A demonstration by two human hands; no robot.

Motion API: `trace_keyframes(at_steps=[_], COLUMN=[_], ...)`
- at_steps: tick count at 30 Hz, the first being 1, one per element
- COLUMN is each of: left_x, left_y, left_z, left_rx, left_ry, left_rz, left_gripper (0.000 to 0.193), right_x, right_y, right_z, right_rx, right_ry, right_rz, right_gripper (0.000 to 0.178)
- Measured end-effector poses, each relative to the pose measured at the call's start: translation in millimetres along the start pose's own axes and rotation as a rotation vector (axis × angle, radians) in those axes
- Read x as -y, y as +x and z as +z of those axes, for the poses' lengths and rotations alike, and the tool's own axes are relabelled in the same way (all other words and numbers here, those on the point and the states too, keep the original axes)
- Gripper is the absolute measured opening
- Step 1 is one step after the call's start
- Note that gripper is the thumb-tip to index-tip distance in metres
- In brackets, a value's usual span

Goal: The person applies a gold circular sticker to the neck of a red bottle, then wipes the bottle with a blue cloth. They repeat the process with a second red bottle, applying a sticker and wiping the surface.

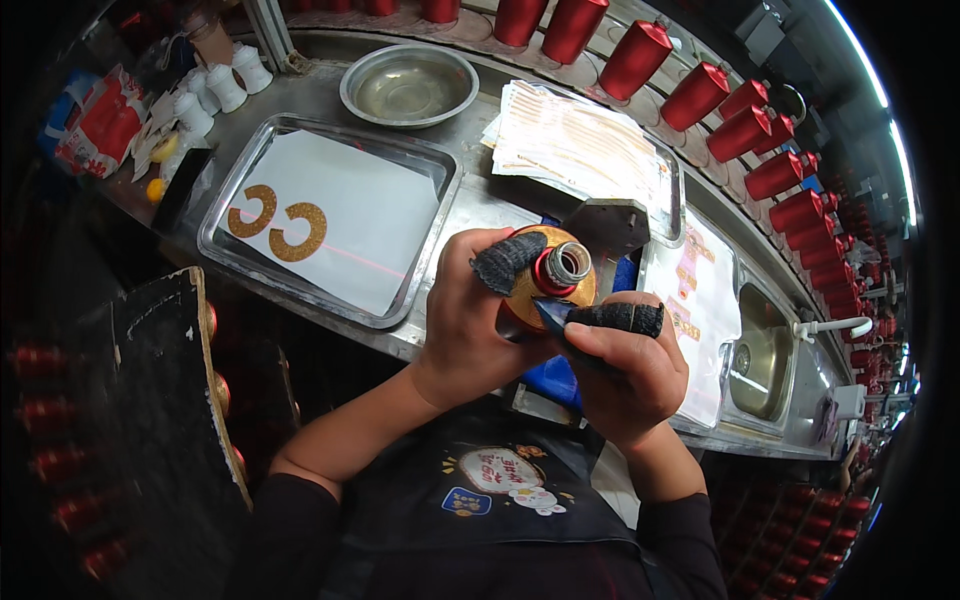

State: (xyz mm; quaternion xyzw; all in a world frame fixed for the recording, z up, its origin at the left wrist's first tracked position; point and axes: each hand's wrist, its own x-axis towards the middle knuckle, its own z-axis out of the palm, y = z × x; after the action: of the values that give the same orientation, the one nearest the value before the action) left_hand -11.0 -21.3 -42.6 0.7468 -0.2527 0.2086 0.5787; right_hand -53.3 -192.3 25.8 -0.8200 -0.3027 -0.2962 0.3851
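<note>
My left hand [465, 315] is wrapped round a red bottle [549, 272], its open metal threaded neck tilted up toward me. A gold ring-shaped sticker [527, 302] lies on the shoulder around the neck. The left thumb, in a black fabric finger sleeve, presses on the gold. My right hand [635, 385] grips a dark tool with a bluish pointed tip [551, 313]; the tip touches or nearly touches the gold edge beside the neck. A black sleeve covers a right finger too. Most of the bottle's body is hidden behind my hands.
Two gold C-shaped stickers [297, 232] lie on white paper in a metal tray [450, 190] at left. Behind stand a metal bowl [408, 88] and a stack of printed sheets [575, 140]. Red bottles [637, 60] line the far conveyor. A sink [762, 350] is at right.
</note>
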Motion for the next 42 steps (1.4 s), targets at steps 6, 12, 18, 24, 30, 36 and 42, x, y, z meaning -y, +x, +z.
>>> trace_keyframes(at_steps=[6, 12, 18, 24, 30, 36, 42], left_x=[2, 2, 5, 2, 10, 8, 4], left_y=[-1, 0, 0, 2, 3, -15, -20], left_z=[0, -3, -5, 0, -3, 21, 25], left_rx=[0.123, 0.159, 0.028, 0.066, 0.183, -0.154, -0.185], left_ry=[-0.113, -0.269, -0.008, -0.014, -0.299, 0.169, 0.213], left_rz=[-0.07, -0.148, 0.038, 0.062, -0.128, -0.021, 0.025], left_gripper=[0.089, 0.09, 0.094, 0.084, 0.084, 0.084, 0.082], right_x=[0, -1, -2, -3, -4, 4, 6], right_y=[0, -2, -3, -7, -7, -9, -16], right_z=[0, 2, 3, 3, 4, 14, 6], right_rx=[-0.003, -0.034, -0.038, -0.034, -0.062, -0.006, -0.086], right_ry=[-0.001, -0.002, 0.021, -0.005, 0.028, -0.066, -0.053], right_rz=[0.012, 0.016, 0.022, 0.05, 0.058, -0.139, -0.048], right_gripper=[0.037, 0.037, 0.038, 0.038, 0.038, 0.04, 0.035])
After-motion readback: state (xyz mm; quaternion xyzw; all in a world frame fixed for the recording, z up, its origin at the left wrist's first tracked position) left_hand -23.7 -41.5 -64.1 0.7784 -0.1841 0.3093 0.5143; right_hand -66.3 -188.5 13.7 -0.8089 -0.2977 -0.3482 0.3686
